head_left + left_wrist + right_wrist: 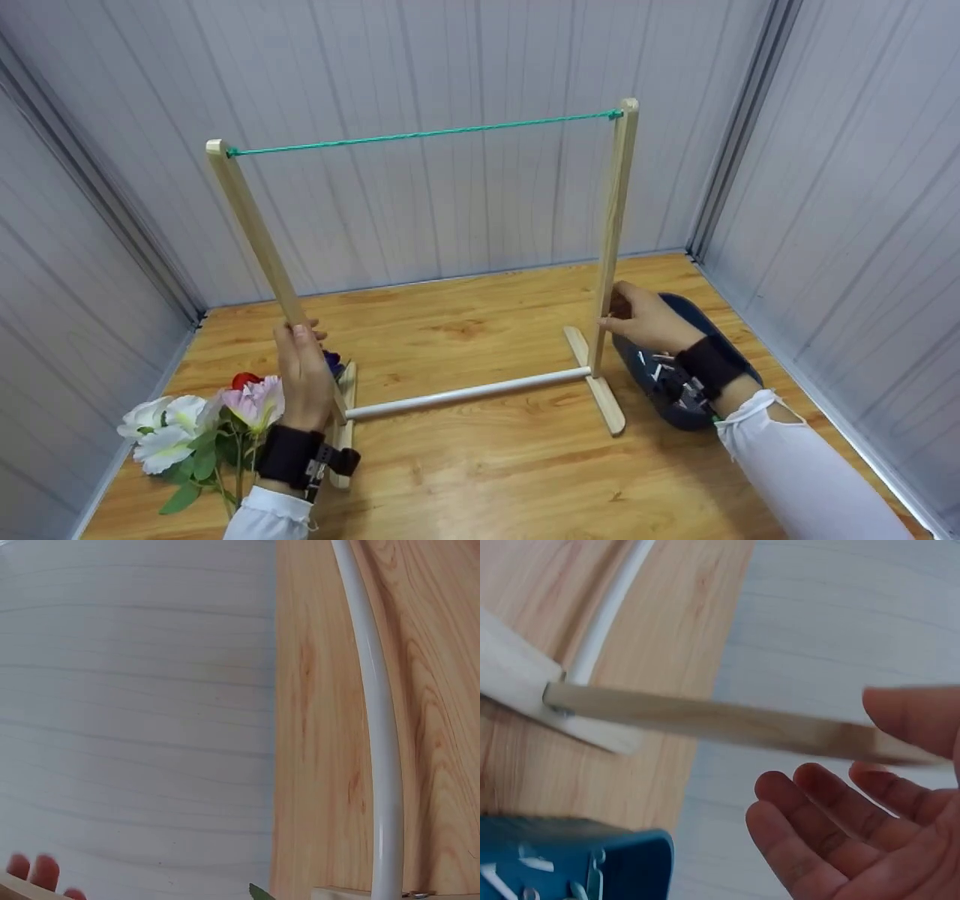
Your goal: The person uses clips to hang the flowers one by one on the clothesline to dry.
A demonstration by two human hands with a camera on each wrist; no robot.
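A wooden stand with two upright posts is on the table, a green cord (420,135) tied between their tops and a white rod (465,393) joining them near the feet. My left hand (304,371) holds the left post (255,225) low down, with fingertips (45,872) showing past the wood in the left wrist view. At the right post (616,202) is my right hand (649,322). In the right wrist view its thumb (915,716) lies at the post, while the other fingers are loosely bent and apart from it.
Artificial flowers (169,435), white and pink with green leaves, lie left of the stand. Something red (244,380) shows behind them. A dark blue basket (637,862) holding small white and metal pieces sits under my right forearm. Panel walls (450,217) enclose the table (480,472).
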